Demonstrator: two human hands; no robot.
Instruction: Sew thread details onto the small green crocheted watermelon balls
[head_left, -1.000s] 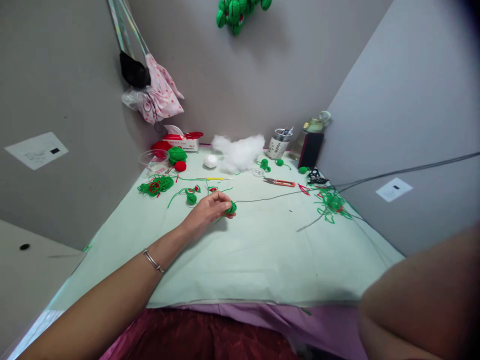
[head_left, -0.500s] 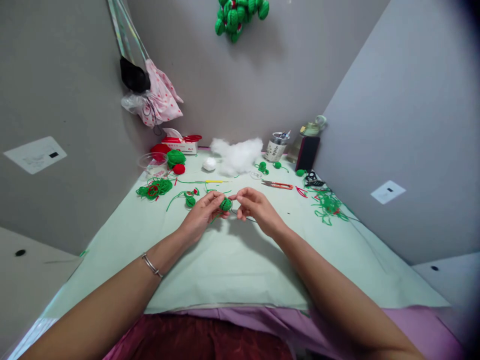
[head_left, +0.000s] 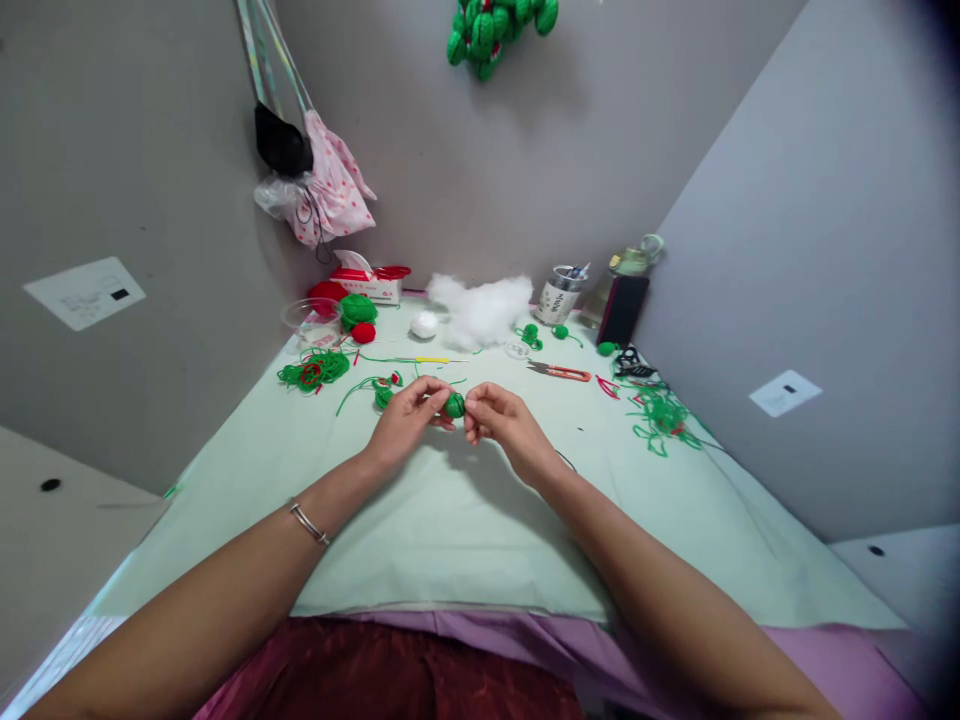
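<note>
A small green crocheted ball point(head_left: 454, 405) with dark stripes is held above the table by my left hand point(head_left: 412, 415), its fingers closed on the ball's left side. My right hand point(head_left: 499, 415) is pinched at the ball's right edge; what its fingertips hold is too small to make out. A dark thread point(head_left: 566, 460) shows beside my right wrist. Just left of my left hand lies another green ball point(head_left: 383, 398) with green yarn tails and a small red and white piece.
Behind my hands lie a yellow-handled hook point(head_left: 432, 360), white stuffing point(head_left: 487, 310) and orange snips point(head_left: 559, 372). Tangled green yarn point(head_left: 315, 370) is at left, more yarn scraps point(head_left: 664, 415) at right. A pen tin point(head_left: 556, 303) and dark phone point(head_left: 623, 312) stand behind.
My right hand has closed in on the ball, and the ball has turned in my left fingers. The dark thread now shows by my right wrist. The whole view has shifted slightly.
</note>
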